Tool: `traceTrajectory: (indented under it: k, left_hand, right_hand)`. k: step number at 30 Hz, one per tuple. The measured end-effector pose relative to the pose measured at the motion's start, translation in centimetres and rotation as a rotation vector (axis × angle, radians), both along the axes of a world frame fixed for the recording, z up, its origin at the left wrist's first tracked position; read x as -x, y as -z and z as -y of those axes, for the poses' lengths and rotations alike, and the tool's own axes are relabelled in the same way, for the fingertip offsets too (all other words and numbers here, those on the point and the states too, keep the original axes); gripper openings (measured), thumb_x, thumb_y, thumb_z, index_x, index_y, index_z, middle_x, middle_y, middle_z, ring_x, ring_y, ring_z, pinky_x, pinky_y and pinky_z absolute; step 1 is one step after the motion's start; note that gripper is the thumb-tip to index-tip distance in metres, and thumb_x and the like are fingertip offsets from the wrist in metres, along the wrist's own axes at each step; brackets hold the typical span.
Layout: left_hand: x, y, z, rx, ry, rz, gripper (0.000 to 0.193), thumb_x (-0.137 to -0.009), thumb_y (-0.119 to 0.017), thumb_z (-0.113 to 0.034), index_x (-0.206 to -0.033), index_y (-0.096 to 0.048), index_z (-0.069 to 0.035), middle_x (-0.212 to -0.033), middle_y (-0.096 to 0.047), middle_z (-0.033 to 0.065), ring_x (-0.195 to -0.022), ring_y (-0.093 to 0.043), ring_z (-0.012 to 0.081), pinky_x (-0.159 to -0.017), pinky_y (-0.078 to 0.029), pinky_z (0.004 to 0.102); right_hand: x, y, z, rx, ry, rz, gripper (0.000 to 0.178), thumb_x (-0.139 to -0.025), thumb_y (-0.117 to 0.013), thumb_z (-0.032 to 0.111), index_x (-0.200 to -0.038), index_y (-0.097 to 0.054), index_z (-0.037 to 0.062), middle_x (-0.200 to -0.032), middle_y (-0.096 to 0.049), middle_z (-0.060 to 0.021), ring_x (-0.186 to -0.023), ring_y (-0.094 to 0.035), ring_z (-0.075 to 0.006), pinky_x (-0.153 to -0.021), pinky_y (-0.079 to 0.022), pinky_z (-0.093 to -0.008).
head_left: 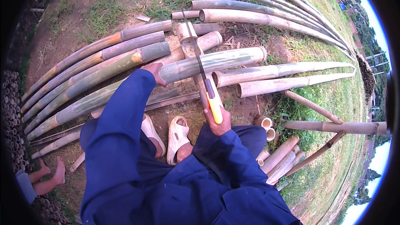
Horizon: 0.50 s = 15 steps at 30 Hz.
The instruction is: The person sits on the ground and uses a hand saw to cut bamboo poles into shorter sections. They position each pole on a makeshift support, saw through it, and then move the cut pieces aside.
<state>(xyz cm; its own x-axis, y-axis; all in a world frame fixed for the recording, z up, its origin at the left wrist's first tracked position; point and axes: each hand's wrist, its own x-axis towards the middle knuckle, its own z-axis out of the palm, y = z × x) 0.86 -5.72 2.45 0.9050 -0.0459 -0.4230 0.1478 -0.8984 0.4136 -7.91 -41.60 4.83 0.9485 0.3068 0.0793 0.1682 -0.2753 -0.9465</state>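
A thick green-grey bamboo pole [212,61] lies across in front of me. My left hand [156,74] is wrapped over it, to the left of the saw. In my right hand [221,122] is the yellow and orange handle of a handsaw [213,106]. Its long dark blade points away from me and crosses the pole; whether the teeth have cut in, I cannot tell. Below the blade, a pale bamboo support [190,46] runs under the pole.
Several bamboo poles [121,58] lie to the left, and more long poles [266,18] stretch off to the far right. Short cut pieces [283,160] are stacked by my right knee. At lower left, another person's bare feet [54,173] show near bundled bamboo ends [14,112].
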Motion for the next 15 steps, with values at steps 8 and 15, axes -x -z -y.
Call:
traceTrajectory:
  k: [8, 15]
  left_hand:
    - [2.6, -0.4, 1.3, -0.063, -0.019, 0.04, 0.091, -0.056, -0.09, -0.052, -0.129, -0.064, -0.003, -0.114, -0.074, 0.0239, -0.109, -0.071, 0.0401, -0.097, -0.054, 0.0476]
    - [2.1, 0.6, 1.8, -0.101, -0.026, 0.052, 0.091, -0.057, -0.089, -0.053, -0.129, -0.063, -0.004, -0.114, -0.074, 0.0232, -0.108, -0.071, 0.0405, -0.096, -0.055, 0.0479]
  right_hand:
    - [2.0, -0.8, 0.8, -0.018, 0.001, -0.021, 0.017, -0.097, -0.073, 0.007, -0.108, -0.07, -0.004, -0.081, -0.067, -0.0037, -0.074, -0.059, -0.0104, -0.069, -0.051, -0.0292]
    - [1.0, -4.9, -0.6, 0.076, 0.021, -0.088, 0.02, -0.097, -0.074, 0.009, -0.109, -0.069, -0.0052, -0.083, -0.068, -0.0061, -0.078, -0.06, -0.0106, -0.072, -0.052, -0.031]
